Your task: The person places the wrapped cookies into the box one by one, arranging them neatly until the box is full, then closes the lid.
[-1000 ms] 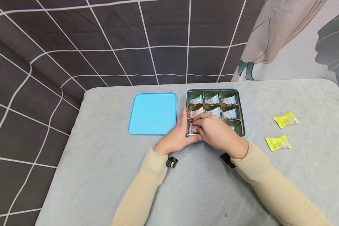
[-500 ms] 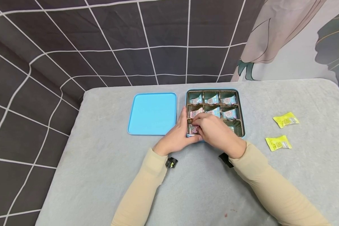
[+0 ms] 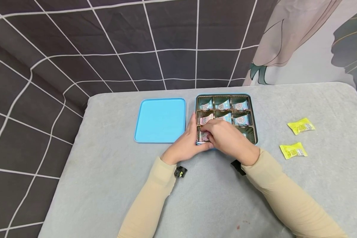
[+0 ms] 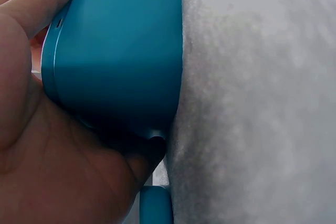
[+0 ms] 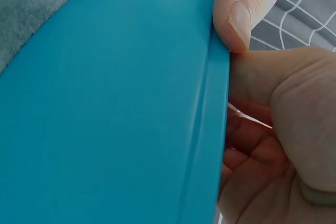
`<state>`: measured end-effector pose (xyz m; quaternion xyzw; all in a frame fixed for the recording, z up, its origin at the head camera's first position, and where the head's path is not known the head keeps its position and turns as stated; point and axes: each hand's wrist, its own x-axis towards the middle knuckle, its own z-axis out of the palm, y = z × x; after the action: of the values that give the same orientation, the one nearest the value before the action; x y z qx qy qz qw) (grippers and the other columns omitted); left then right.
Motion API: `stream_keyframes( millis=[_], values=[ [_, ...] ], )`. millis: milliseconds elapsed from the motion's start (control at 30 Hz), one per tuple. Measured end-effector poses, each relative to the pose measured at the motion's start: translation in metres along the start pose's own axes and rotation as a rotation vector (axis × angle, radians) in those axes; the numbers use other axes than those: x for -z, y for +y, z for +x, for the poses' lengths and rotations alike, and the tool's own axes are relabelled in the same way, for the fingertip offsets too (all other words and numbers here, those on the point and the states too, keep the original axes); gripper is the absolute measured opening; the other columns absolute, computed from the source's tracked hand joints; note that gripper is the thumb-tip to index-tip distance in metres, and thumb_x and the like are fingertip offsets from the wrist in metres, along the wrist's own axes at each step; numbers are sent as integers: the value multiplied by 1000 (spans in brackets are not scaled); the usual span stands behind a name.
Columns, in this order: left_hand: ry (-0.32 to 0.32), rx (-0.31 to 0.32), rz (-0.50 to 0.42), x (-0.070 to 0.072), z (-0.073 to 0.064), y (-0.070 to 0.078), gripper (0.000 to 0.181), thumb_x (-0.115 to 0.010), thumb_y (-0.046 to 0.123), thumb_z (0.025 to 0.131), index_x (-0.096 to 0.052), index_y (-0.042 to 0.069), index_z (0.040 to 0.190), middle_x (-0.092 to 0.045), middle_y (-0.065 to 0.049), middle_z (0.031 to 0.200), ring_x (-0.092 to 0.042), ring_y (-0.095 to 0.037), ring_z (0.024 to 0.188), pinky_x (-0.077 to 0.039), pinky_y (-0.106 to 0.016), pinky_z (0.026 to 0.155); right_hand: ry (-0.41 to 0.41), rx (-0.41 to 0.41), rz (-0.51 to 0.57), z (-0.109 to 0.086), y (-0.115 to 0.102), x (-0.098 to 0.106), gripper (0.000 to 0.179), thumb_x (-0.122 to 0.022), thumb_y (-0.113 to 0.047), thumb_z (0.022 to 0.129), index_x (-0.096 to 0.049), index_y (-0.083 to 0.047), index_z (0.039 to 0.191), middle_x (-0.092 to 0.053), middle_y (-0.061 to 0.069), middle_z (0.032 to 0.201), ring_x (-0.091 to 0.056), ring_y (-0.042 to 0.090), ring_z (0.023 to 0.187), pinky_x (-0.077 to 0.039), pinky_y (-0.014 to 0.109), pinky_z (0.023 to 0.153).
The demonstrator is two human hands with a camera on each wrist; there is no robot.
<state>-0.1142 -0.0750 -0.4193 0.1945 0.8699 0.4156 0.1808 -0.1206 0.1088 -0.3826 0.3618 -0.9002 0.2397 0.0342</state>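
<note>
My left hand [image 3: 184,144] holds the front left corner of a blue box [image 4: 121,51]. Its thumb lies along the front rim, and its fingers lie against the left side. Inside the box a dark divided tray [image 3: 250,132] bears small wrapped candies, one blue-wrapped candy [image 3: 241,120] among them. My right hand [image 3: 227,137] reaches over the front rim with bent fingers. Thumb and index finger pinch a pink-wrapped candy [image 3: 203,136] in the front left compartment, their tips partly hidden. The right hand covers the front middle compartment. In the right wrist view the box's blue wall [image 5: 115,103] stands before the fingers.
A flat blue lid [image 3: 160,120] lies left of the box. Two yellow-wrapped candies lie apart at the right, the far yellow candy [image 3: 301,126] and the near yellow candy [image 3: 293,150]. A grey cloth [image 3: 107,165] covers the table; a dark gridded curtain [image 3: 172,33] hangs behind.
Both hands stay almost still at the box. The right fingers shift very slightly over the front left compartment.
</note>
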Motion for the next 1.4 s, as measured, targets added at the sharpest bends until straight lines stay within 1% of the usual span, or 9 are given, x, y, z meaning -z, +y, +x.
stream_keyframes(
  millis=[300, 500, 733, 967, 1200, 1300, 1400],
  values=[
    [3, -1, 6, -1, 0, 0, 117, -67, 51, 94, 22, 6, 157, 23, -11, 166, 8, -14, 151, -18, -39, 121, -8, -22, -2, -2, 0, 1, 25, -63, 9, 88, -73, 3, 110, -72, 11, 101, -67, 31, 99, -53, 45, 87],
    [11, -1, 14, 0, 0, 0, 118, -67, 51, 94, 22, 6, 157, 21, -12, 166, 6, -16, 152, -18, -38, 121, -7, -48, -14, -5, -1, 4, 25, -63, 3, 91, -73, 1, 113, -70, 12, 108, -63, 31, 102, -53, 43, 84],
    [15, 14, 12, -1, 0, 1, 120, -67, 56, 92, 23, 9, 157, 22, -9, 166, 4, -18, 153, -20, -41, 121, 46, -50, -36, -11, 0, 9, 24, -66, 1, 91, -74, 0, 114, -68, 12, 107, -60, 31, 101, -51, 44, 84],
    [24, 11, -2, -1, 1, 0, 120, -67, 55, 92, 21, 9, 157, 20, -8, 167, 3, -16, 153, -20, -42, 121, 84, -47, -54, -21, 4, 12, 22, -71, 0, 89, -74, 1, 111, -66, 14, 107, -61, 32, 99, -52, 46, 86],
    [27, 4, 4, -1, 1, 1, 120, -67, 56, 92, 21, 8, 157, 20, -10, 166, 3, -18, 153, -19, -41, 121, 146, -96, -31, -32, 5, 13, 25, -74, -5, 88, -73, -1, 113, -63, 13, 111, -59, 32, 100, -52, 46, 82],
    [26, 5, 3, -1, 1, 1, 120, -67, 56, 92, 21, 8, 157, 20, -11, 166, 4, -18, 153, -18, -41, 121, 168, -96, -32, -37, 7, 15, 27, -75, -5, 87, -73, -2, 114, -62, 13, 110, -59, 32, 100, -51, 47, 80],
    [23, 8, 7, 0, 0, 2, 120, -68, 55, 92, 21, 7, 157, 20, -11, 166, 5, -18, 152, -17, -41, 121, 191, -88, -35, -42, 10, 18, 26, -76, -3, 86, -73, -1, 112, -62, 14, 109, -58, 33, 100, -50, 48, 82]
  ],
)
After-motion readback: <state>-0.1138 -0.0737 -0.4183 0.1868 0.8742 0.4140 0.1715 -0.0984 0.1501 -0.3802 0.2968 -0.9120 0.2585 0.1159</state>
